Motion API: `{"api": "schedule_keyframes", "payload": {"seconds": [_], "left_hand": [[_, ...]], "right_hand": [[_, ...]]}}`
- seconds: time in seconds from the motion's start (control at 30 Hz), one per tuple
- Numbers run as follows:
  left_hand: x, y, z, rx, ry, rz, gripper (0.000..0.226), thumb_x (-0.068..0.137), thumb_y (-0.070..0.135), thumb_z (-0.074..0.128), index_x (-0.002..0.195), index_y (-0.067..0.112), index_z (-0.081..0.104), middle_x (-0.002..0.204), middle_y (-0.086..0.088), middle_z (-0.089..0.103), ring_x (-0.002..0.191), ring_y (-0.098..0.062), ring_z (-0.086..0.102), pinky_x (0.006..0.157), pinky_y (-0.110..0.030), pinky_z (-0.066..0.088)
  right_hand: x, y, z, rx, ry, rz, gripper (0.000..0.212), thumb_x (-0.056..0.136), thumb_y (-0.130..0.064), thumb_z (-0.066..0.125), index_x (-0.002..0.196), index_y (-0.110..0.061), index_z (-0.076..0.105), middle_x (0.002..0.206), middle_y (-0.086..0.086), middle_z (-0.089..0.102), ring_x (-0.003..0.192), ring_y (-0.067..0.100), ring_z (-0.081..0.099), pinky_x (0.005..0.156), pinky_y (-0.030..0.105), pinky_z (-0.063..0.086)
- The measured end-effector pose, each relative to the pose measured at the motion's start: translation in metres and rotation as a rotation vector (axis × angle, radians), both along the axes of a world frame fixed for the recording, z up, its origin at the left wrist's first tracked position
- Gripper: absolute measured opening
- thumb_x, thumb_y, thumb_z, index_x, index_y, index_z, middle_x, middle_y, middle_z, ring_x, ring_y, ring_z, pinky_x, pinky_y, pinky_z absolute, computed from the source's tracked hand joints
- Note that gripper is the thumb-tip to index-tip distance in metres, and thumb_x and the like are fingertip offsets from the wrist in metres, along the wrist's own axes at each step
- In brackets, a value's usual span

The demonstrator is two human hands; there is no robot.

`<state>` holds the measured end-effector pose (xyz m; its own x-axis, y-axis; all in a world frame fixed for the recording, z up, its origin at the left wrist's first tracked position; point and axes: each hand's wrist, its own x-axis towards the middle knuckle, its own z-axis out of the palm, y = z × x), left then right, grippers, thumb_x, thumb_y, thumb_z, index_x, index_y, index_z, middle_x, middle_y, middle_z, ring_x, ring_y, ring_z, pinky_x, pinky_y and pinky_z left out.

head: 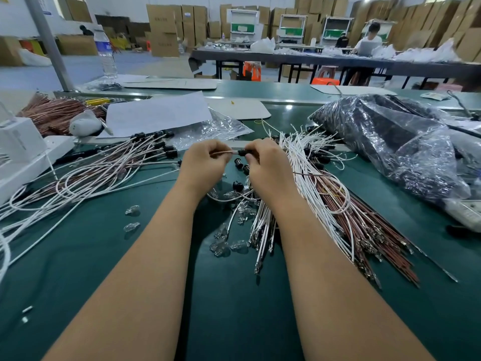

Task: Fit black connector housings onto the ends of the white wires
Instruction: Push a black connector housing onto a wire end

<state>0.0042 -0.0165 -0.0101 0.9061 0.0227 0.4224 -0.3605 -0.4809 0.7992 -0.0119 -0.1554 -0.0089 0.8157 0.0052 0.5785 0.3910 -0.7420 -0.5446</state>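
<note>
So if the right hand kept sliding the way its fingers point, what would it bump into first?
Most likely the left hand. The right hand points leftward, holding a black connector housing on the wire that the left hand pinches. The gap is small, though depth is hard to judge.

A small black connector housing (244, 152), held level above the table, meets the end of a thin wire (223, 152) that runs to the left. Loose white wires (307, 162) fan out in a heap on the right, mixed with brown ones. Wires already fitted with black housings (166, 145) lie in a sheaf on the left, and a few spare housings (238, 186) sit between.
</note>
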Motion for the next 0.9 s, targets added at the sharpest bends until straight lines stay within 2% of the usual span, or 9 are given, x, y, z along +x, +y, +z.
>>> {"api": "schedule_keyframes", "payload": {"seconds": [0.07, 0.17, 0.23, 0.3, 0.4, 0.5, 0.63, 0.83, 0.9], "left_hand": [[0.004, 0.009, -0.003, 0.195, -0.013, 0.264, 0.01, 0.09, 0.017, 0.061, 0.094, 0.019, 0.07, 0.087, 0.002, 0.067, 0.092, -0.022, 0.059, 0.088, -0.032, 0.044], [0.005, 0.02, -0.007, 0.386, 0.038, 0.57, 0.019, 0.088, 0.015, 0.053, 0.096, 0.025, 0.067, 0.104, -0.002, 0.065, 0.111, -0.029, 0.045, 0.093, -0.041, 0.027], [0.003, 0.018, -0.007, 0.376, -0.06, 0.504, 0.035, 0.081, 0.009, 0.053, 0.111, 0.026, 0.063, 0.112, 0.003, 0.061, 0.116, -0.026, 0.041, 0.097, -0.04, 0.022], [-0.001, 0.008, -0.003, 0.34, -0.241, 0.263, 0.048, 0.079, 0.007, 0.058, 0.124, 0.024, 0.058, 0.114, 0.007, 0.062, 0.118, -0.022, 0.044, 0.098, -0.033, 0.021], [-0.004, -0.006, 0.001, 0.348, -0.37, 0.042, 0.038, 0.085, 0.01, 0.065, 0.121, 0.02, 0.063, 0.099, 0.004, 0.069, 0.107, -0.022, 0.054, 0.096, -0.034, 0.036], [0.0, -0.004, 0.0, 0.365, -0.307, 0.074, 0.018, 0.089, 0.012, 0.062, 0.104, 0.015, 0.072, 0.092, -0.003, 0.072, 0.093, -0.025, 0.06, 0.084, -0.037, 0.047], [0.006, 0.01, -0.004, 0.37, -0.113, 0.194, 0.016, 0.089, 0.011, 0.059, 0.095, 0.014, 0.073, 0.085, -0.007, 0.07, 0.083, -0.028, 0.062, 0.076, -0.037, 0.05], [-0.001, -0.005, -0.002, 0.234, -0.144, -0.047, 0.008, 0.088, 0.01, 0.065, 0.091, 0.012, 0.072, 0.078, -0.001, 0.069, 0.069, -0.01, 0.059, 0.064, -0.015, 0.044], [0.0, -0.006, -0.003, 0.197, -0.14, -0.035, 0.007, 0.089, 0.012, 0.065, 0.087, 0.012, 0.072, 0.073, -0.002, 0.068, 0.064, -0.013, 0.059, 0.064, -0.024, 0.048]], "right_hand": [[0.001, -0.005, 0.0, -0.082, -0.016, -0.101, 0.018, 0.095, -0.006, 0.053, 0.11, -0.007, 0.064, 0.102, 0.005, 0.064, 0.095, 0.019, 0.056, 0.087, 0.03, 0.043], [0.001, -0.011, -0.002, -0.151, -0.022, -0.204, 0.016, 0.096, -0.007, 0.05, 0.106, -0.01, 0.062, 0.098, 0.003, 0.063, 0.09, 0.02, 0.057, 0.084, 0.033, 0.043], [0.001, -0.011, -0.002, -0.126, 0.003, -0.184, 0.017, 0.096, -0.006, 0.048, 0.106, -0.009, 0.062, 0.098, 0.005, 0.063, 0.091, 0.021, 0.056, 0.084, 0.033, 0.043], [0.002, -0.008, -0.001, -0.058, 0.019, -0.118, 0.018, 0.097, -0.006, 0.048, 0.108, -0.007, 0.062, 0.1, 0.005, 0.063, 0.092, 0.019, 0.055, 0.085, 0.034, 0.044], [0.0, -0.003, 0.001, 0.053, 0.015, -0.002, 0.018, 0.097, -0.008, 0.05, 0.109, -0.007, 0.063, 0.103, 0.006, 0.063, 0.092, 0.017, 0.054, 0.084, 0.033, 0.046], [0.001, -0.004, -0.002, 0.053, 0.037, 0.013, 0.018, 0.096, -0.009, 0.051, 0.109, -0.008, 0.063, 0.102, 0.006, 0.064, 0.09, 0.02, 0.057, 0.077, 0.034, 0.046], [0.004, -0.008, -0.006, 0.075, 0.065, -0.02, 0.017, 0.096, -0.007, 0.051, 0.107, -0.01, 0.064, 0.097, 0.005, 0.066, 0.083, 0.016, 0.056, 0.07, 0.026, 0.039], [0.002, -0.003, -0.004, 0.108, 0.055, 0.043, 0.018, 0.093, -0.005, 0.055, 0.107, -0.009, 0.066, 0.095, 0.005, 0.068, 0.085, 0.018, 0.061, 0.078, 0.032, 0.049], [0.002, -0.003, -0.004, 0.176, 0.071, 0.037, 0.025, 0.092, -0.003, 0.056, 0.114, -0.01, 0.063, 0.094, 0.003, 0.067, 0.086, 0.016, 0.061, 0.077, 0.029, 0.049]]}}
